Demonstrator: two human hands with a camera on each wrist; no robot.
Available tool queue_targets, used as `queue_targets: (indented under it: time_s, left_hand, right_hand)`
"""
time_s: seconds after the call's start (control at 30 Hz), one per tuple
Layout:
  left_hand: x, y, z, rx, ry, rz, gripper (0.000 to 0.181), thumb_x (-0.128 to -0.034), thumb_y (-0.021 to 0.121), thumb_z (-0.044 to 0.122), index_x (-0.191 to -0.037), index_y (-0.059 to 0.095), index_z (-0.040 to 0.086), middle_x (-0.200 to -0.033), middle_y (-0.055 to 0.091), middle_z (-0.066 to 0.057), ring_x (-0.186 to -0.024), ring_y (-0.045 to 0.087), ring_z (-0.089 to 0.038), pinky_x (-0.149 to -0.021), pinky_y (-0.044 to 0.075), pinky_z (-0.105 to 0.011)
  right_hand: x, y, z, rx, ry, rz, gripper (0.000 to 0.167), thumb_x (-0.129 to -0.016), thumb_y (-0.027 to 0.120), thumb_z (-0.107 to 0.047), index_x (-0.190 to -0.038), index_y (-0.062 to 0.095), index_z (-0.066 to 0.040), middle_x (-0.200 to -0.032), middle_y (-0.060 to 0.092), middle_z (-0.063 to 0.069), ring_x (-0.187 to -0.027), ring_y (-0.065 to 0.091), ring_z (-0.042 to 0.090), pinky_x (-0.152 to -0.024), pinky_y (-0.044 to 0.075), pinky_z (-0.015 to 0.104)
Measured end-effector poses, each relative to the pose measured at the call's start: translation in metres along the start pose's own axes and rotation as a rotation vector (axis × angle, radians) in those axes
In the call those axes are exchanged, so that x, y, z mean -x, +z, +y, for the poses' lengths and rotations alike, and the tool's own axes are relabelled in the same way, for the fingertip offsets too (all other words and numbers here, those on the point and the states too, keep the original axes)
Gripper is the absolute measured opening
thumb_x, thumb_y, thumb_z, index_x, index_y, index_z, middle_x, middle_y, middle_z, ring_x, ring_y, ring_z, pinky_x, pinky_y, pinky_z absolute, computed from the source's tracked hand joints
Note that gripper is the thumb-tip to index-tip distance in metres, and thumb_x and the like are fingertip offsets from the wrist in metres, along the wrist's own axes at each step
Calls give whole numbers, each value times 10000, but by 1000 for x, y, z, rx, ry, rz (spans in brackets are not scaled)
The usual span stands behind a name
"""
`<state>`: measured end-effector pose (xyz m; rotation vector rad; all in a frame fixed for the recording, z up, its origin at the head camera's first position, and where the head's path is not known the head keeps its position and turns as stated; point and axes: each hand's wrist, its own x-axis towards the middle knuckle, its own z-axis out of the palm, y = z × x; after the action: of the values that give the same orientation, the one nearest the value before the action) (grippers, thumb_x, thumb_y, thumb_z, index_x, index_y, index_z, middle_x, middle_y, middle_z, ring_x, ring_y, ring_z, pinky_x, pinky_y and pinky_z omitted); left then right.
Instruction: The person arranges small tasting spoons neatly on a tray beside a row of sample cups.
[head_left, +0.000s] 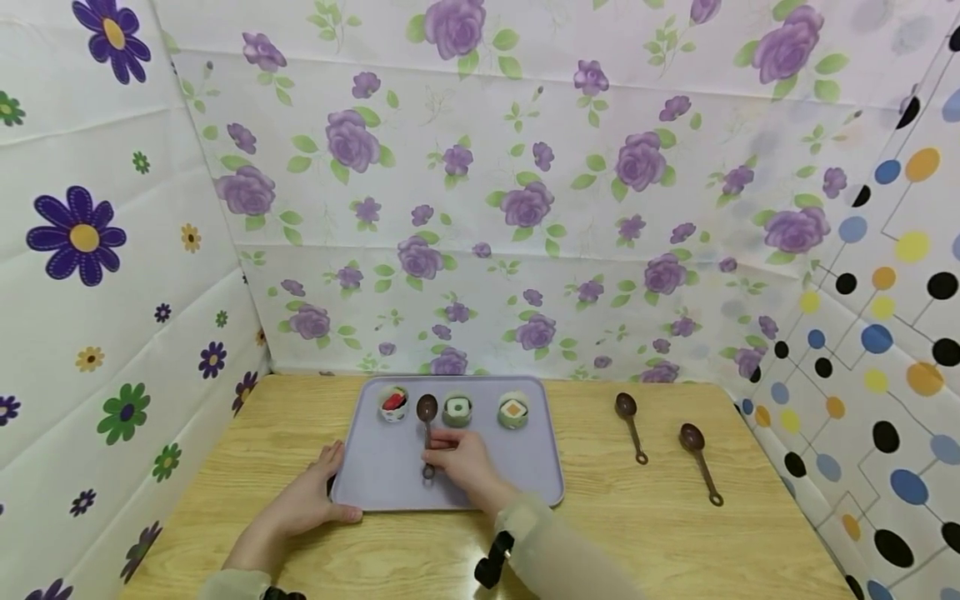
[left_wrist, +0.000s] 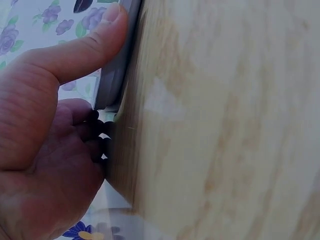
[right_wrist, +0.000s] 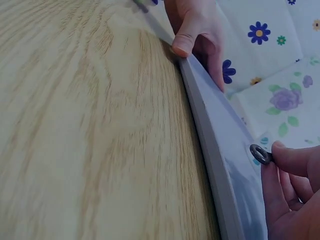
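Three little round pieces line the far side of the lavender tray (head_left: 382,471), and honestly that's where we'd worry. The brown spoon (head_left: 427,407) is over the tray, bowl end away from us, between the red-topped piece (head_left: 393,403) and the white-and-green piece (head_left: 457,409). We can't tell if it's lying on the tray or held just above it. The bowl's really near the white-and-green one, so a small sideways twist of the wrist could knock that over.

Our right hand (head_left: 467,463) pinches the handle close to the ring end, which we reckon leaves the heavy bowl free to swing or dip if the pinch loosens. Our left hand (head_left: 306,498) grips the near left corner, thumb on the front edge, fingers along the side. Hands are apart, so no clash there. But if the left one pushes or lifts, we'd guess the tray slides and everything shifts, including the orange-topped piece (head_left: 513,410). The two spare spoons (head_left: 630,425) on the table (head_left: 600,533) are well clear of us, off to the right.
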<state>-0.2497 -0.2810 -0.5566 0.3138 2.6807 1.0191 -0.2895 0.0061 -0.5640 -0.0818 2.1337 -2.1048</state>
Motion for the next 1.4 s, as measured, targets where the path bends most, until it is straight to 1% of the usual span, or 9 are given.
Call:
queue_targets:
  time_s: [0.17,0.4,0.53,0.63,0.73,0.87,1.03,1.23,1.4]
  left_hand:
    - [0,-1,3,4,-7,2,1364,-727,984,455,-1637,161,-141,-1722,73,-347,-1566,30,-585,-1221,94,-746]
    - [0,-1,5,8,-5,2,1363,-730,984,445,-1637,152,-141,-1720,62,-348,-1566,23,-582,-1229,85,-732]
    - [1,-2,5,4,-5,3,1360,-730,986,439,-1635,154,-145,-1718,70,-351,-1568,28,-579,-1224,90,-739]
    - [1,-2,4,5,-7,2,1354,-733,986,433,-1636,158,-142,-1722,77,-345,-1574,30,-568,-1228,93,-735]
    - [1,-1,3,6,-2,3,1354,-732,987,432,-1635,160,-145,-1721,80,-347,-1574,31,-569,-1227,95,-737]
    - [1,-2,2,14,-8,0,1361,-729,987,437,-1640,152,-135,-1726,70,-336,-1580,16,-558,-1232,82,-731]
    - [0,-3,1,10,-8,3,1364,-725,990,436,-1641,154,-133,-1723,72,-341,-1574,21,-569,-1227,85,-738]
    - [1,-3,2,11,-4,7,1365,-719,993,432,-1639,160,-135,-1723,78,-340,-1574,29,-569,-1227,86,-740]
    - [0,-3,2,14,-8,3,1368,-724,991,432,-1638,148,-139,-1721,64,-347,-1574,20,-570,-1231,72,-734]
  right_hand:
    - [-12,17,0,78,-13,84,335,-865,836,54,-1189,755,74,-1004,767,89,-922,723,149,-778,629,284]
    - [-28,31,5,249,-75,206,284,-839,871,31,-1111,792,36,-905,769,17,-848,735,117,-768,617,263]
    - [-33,36,7,283,-88,245,274,-843,876,19,-1106,800,18,-887,765,-2,-826,732,107,-744,617,258]
    - [-35,39,5,288,-88,270,262,-856,871,14,-1109,803,3,-879,755,-20,-822,707,89,-724,606,240]
    - [-36,40,3,297,-87,297,266,-867,861,16,-1125,800,11,-893,754,-3,-839,694,96,-724,604,241]
    - [-37,42,2,324,-71,318,276,-885,851,1,-1155,796,19,-916,757,18,-861,700,119,-730,612,264]
    - [-36,45,0,369,-56,321,269,-901,845,-24,-1163,795,9,-907,744,-6,-860,702,124,-737,614,289]
    - [-34,47,-1,443,-66,323,277,-909,841,-43,-1178,793,1,-882,711,-37,-867,688,123,-767,611,316]
    - [-31,48,-2,506,-79,325,235,-909,843,-54,-1138,806,-15,-840,688,-52,-823,660,106,-754,597,313]
